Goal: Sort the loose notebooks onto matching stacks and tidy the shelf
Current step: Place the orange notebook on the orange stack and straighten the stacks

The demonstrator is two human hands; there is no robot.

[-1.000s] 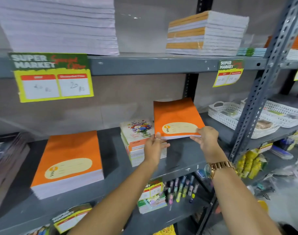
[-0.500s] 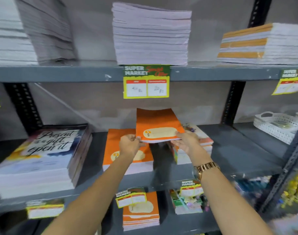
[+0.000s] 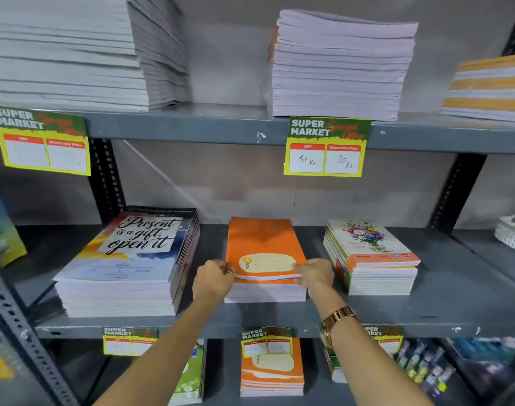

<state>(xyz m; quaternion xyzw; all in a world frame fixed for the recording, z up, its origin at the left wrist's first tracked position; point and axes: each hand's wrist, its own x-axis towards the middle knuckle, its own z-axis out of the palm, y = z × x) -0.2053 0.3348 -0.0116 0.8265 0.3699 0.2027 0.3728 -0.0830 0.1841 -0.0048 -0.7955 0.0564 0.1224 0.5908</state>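
Middle shelf (image 3: 426,312), carrying three stacks. Beyond the fingers lies the orange stack (image 3: 265,291), the matching pile. The orange notebook (image 3: 262,247) rests on top, its near edge bowed slightly upward. Left hand (image 3: 212,281) and right hand (image 3: 316,273) pinch its two near corners, fingers closed on the cover, apparently to square it with the stack below.

Middle shelf (image 3: 426,312): three notebook stacks (image 3: 265,288); two hands (image 3: 212,281).

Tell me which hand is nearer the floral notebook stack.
Right. The right hand grips the orange notebook's right corner, just beside the floral notebook stack; the left hand holds the far corner.
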